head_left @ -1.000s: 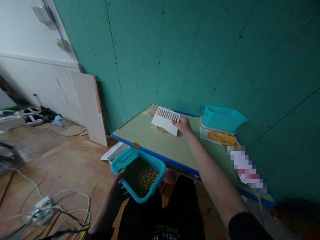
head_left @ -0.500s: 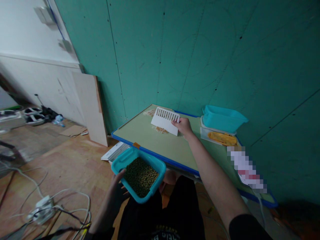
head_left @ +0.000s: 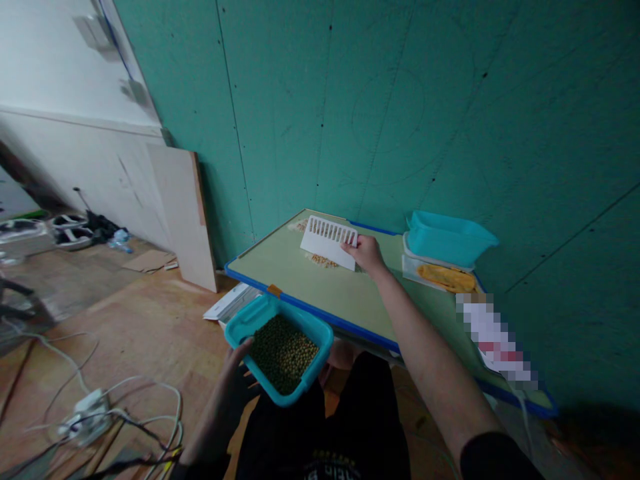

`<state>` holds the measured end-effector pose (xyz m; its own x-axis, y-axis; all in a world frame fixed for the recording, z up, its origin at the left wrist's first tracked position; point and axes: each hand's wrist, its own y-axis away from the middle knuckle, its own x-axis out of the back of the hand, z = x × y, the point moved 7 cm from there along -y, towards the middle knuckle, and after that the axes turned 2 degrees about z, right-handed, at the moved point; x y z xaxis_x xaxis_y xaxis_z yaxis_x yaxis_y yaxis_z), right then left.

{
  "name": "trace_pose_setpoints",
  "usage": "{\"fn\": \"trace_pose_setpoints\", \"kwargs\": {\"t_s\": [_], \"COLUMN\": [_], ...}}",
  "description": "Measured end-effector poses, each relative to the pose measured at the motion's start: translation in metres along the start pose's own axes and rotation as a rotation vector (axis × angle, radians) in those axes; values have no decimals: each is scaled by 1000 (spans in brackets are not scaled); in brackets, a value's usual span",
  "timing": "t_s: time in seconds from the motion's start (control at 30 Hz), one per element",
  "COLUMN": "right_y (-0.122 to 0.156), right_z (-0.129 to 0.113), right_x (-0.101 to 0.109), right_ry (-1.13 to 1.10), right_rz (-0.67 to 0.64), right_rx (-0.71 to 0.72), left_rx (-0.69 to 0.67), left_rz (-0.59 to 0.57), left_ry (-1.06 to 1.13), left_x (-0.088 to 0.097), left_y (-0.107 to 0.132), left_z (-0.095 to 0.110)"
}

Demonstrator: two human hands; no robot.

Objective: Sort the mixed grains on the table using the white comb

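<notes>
My left hand (head_left: 235, 363) grips the near-left side of a teal tub (head_left: 255, 312) filled with green peas (head_left: 283, 352), held below the table's front edge over my lap. My right hand (head_left: 367, 253) reaches across the green tabletop (head_left: 320, 287) and is closed on the right end of a white slotted scraper (head_left: 327, 241). The scraper stands tilted on the table with a small heap of tan beans (head_left: 323, 261) at its lower edge. More tan beans (head_left: 300, 225) lie behind it near the far left corner.
An empty teal tub (head_left: 447, 237) rests on a white tray (head_left: 415, 268) holding something orange (head_left: 445, 277) at the table's right. A wooden board (head_left: 183, 217) leans on the green wall. Cables and a power strip (head_left: 83, 417) lie on the wooden floor at left.
My right hand and the scraper have shifted slightly left across the table. The tub of peas stays in my left hand with almost no movement.
</notes>
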<state>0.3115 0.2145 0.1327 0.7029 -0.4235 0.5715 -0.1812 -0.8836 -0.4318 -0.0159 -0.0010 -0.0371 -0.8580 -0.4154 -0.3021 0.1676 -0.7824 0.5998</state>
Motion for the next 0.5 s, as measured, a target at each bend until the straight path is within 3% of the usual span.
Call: {"fn": "trace_pose_setpoints", "kwargs": {"t_s": [0.23, 0.5], "right_y": [2, 0], "right_z": [-3, 7], "right_x": [-7, -13], "right_ry": [-92, -205], "right_rz": [-45, -63], "right_rx": [40, -10], "left_rx": [-22, -64], "left_rz": [9, -15], "left_ry": [-21, -15], "left_x": [-1, -5], "left_y": [1, 12], "left_z": [2, 7]}}
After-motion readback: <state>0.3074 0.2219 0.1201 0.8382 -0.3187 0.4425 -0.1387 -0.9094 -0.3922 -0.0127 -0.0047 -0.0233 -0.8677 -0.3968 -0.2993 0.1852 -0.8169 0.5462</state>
